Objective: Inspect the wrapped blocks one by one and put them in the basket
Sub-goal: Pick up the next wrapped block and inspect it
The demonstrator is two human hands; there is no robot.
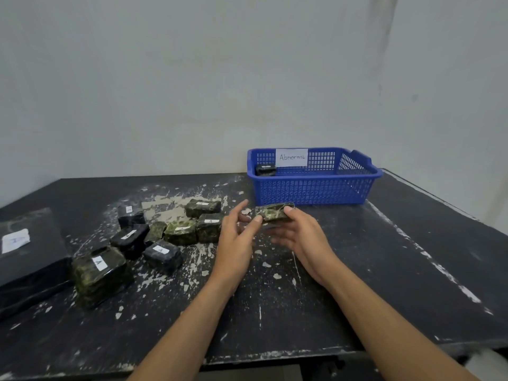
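The right hand (299,237) has its grip closed on a green mottled wrapped block (275,213), thumb on top and fingers beneath, held over the middle of the surface (384,270). The left hand (236,237) sits just beside the block's left end, its grip wide and loose; whether the thumb touches cannot be told. Near the far edge stands the blue basket (313,191), labelled "Abnormal", with one dark block (265,169) in its left corner. More wrapped blocks (180,231) cluster toward the left edge, near a large black package (27,265).
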